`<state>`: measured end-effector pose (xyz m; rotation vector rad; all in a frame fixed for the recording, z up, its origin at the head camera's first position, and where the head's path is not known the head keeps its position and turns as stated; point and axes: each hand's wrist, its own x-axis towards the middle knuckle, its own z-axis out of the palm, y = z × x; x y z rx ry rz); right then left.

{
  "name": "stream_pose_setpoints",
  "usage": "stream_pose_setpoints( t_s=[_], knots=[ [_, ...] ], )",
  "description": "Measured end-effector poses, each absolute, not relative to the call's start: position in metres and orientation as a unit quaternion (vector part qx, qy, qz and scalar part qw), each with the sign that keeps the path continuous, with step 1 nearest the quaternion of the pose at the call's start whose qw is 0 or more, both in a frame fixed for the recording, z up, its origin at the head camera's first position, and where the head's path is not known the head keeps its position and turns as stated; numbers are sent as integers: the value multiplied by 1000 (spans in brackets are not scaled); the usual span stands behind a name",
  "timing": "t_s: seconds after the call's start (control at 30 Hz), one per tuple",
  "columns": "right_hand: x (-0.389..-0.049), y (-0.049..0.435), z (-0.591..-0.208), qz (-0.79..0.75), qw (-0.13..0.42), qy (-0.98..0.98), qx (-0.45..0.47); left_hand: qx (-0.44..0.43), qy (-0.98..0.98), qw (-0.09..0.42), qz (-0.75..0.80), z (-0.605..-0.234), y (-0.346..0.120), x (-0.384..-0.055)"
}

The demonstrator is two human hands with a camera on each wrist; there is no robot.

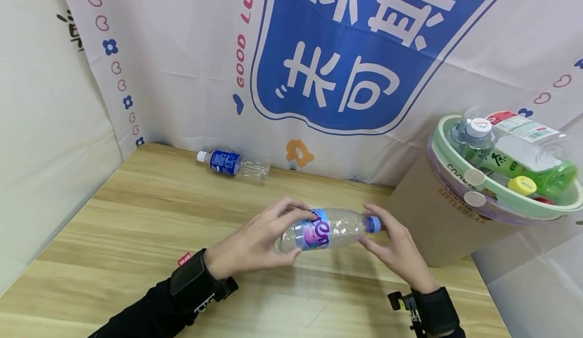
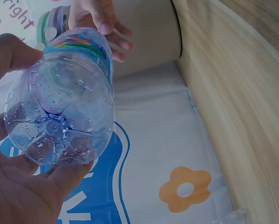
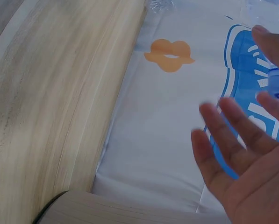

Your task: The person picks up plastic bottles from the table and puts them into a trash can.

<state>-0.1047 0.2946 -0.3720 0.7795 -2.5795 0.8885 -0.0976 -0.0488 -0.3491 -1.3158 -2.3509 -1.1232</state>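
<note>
A clear plastic bottle (image 1: 347,227) with a blue and pink label (image 1: 315,230) lies sideways above the wooden table. My left hand (image 1: 261,237) grips it around the base end, thumb below and fingers over the label. Water drops show on its ribbed bottom in the left wrist view. At the other end is a blue cap (image 1: 373,224). My right hand (image 1: 397,247) is at this cap, thumb and index finger spread on either side of it. The other right fingers (image 3: 228,135) are loosely spread in the right wrist view.
A second clear bottle (image 1: 252,169) with a dark blue label and white cap lies at the table's back edge. On the right stands a bin (image 1: 412,201) with a green rim, heaped with several bottles. A printed cloth (image 1: 196,105) hangs behind the table (image 1: 114,237).
</note>
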Motion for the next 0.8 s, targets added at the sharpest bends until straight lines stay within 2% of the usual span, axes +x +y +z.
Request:
stream_pose_setpoints(
  t_s=[0.27, 0.5, 0.6, 0.7, 0.8],
  knots=[
    [-100, 295, -369, 316, 149, -886, 304, -461, -791, 106, -389, -351, -48, -99],
    [-95, 298, -362, 364, 86, -868, 327, -448, -802, 89, -385, -356, -52, -100],
    [-94, 300, -358, 392, 76, -855, 332, -440, -813, 89, -369, -358, -54, -101],
    [-93, 300, -354, 402, 97, -847, 334, -434, -823, 90, -356, -359, -57, -102],
    [-93, 301, -348, 387, 159, -843, 337, -421, -830, 88, -355, -360, -61, -105]
  ],
)
